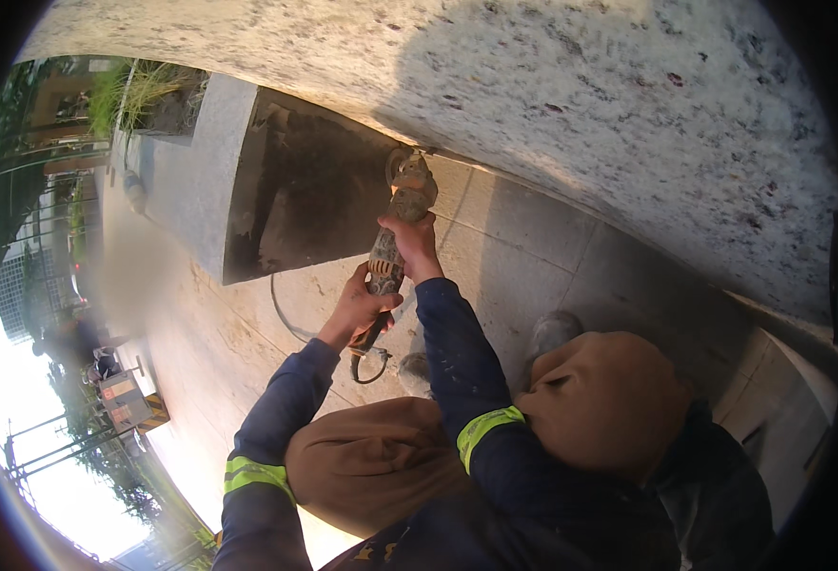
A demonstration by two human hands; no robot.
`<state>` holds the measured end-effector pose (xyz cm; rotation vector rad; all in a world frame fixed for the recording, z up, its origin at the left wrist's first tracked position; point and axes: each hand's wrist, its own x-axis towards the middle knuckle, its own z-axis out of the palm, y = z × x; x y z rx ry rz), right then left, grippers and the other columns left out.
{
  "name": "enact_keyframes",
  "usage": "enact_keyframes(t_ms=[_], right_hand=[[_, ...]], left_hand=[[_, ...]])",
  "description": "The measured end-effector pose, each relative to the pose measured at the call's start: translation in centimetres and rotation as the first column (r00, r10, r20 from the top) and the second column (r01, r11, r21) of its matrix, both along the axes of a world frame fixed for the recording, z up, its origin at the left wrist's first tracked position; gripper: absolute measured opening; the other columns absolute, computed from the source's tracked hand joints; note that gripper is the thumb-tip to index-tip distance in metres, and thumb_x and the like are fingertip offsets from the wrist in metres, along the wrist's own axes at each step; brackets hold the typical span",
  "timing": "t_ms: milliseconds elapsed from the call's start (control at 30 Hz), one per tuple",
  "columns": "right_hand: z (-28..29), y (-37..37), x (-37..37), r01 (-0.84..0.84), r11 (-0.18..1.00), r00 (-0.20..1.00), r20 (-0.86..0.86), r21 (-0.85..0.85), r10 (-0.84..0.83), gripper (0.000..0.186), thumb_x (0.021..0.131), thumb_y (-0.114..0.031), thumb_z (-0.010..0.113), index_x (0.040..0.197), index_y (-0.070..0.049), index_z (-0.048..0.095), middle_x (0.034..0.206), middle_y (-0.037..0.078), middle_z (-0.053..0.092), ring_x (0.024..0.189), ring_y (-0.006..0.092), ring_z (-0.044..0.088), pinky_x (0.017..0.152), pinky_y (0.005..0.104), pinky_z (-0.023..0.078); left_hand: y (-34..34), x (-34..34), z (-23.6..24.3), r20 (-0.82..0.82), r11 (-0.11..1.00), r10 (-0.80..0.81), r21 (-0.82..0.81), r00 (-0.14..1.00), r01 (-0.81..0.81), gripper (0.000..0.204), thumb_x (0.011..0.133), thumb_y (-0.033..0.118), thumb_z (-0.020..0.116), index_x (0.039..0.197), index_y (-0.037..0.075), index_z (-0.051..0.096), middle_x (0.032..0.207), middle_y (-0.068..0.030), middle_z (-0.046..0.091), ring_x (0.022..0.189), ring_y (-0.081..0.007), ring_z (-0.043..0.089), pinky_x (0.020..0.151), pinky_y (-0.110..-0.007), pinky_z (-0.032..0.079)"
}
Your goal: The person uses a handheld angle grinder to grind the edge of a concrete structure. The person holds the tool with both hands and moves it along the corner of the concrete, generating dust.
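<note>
Both my hands are wrapped around a dusty angle grinder point(385, 271). My left hand point(357, 306) closes on the rear of its body, near the cord. Farther forward, my right hand point(417, 246) grips the body just behind the head. The grinder's head points away from me, up against the lower edge of a speckled granite slab point(571, 105). Whether the disc touches the stone I cannot tell. A dark cord point(369, 381) loops from the tool's rear end.
Beside the grinder stands a block with a dark, stained face point(314, 186) and a grey top point(224, 181). Pale paving tiles point(504, 224) lie below, with my shoes and bent knees close by. A box with striped markings point(133, 400) stands off to the left, and grass point(138, 95) grows at the far left.
</note>
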<state>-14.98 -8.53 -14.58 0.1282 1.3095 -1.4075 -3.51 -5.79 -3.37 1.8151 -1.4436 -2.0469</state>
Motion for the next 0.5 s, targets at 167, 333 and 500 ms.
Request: enact_keyframes(t_ms=[167,333,500], right_hand=[[0.9,0.1,0.2,-0.046,0.998,0.998,0.042,0.044,0.045,0.069,0.072,-0.013,0.079,0.123,0.003,0.034,0.106,0.017,0.056,0.091,0.025,0.063,0.073,0.0418,0.055],[0.7,0.0,-0.1,-0.002,1.0,1.0,-0.006,-0.001,0.002,0.07,0.072,-0.013,0.079,0.123,0.002,0.034,0.106,0.017,0.056,0.088,0.0254,0.063,0.071,0.0419,0.056],[-0.2,-0.1,-0.1,-0.009,0.999,1.0,0.005,0.04,0.009,0.071,0.072,-0.013,0.079,0.124,0.002,0.033,0.106,0.018,0.055,0.087,0.0257,0.063,0.07,0.0415,0.056]], left_hand=[[0.0,0.8,0.0,0.0,1.0,0.014,-0.007,1.0,-0.014,0.067,0.076,-0.002,0.074,0.132,-0.001,0.037,0.081,-0.0128,0.06,0.047,-0.0207,0.061,0.04,-0.034,0.05],[-0.1,0.2,0.1,-0.007,0.999,-0.009,-0.032,1.0,0.009,0.066,0.076,-0.003,0.073,0.131,-0.001,0.038,0.081,-0.0125,0.06,0.046,-0.0207,0.061,0.039,-0.034,0.05],[-0.1,0.3,-0.2,-0.017,1.0,0.006,0.001,1.0,-0.006,0.065,0.076,-0.004,0.073,0.13,-0.001,0.038,0.081,-0.0125,0.06,0.047,-0.0204,0.061,0.038,-0.033,0.05]])
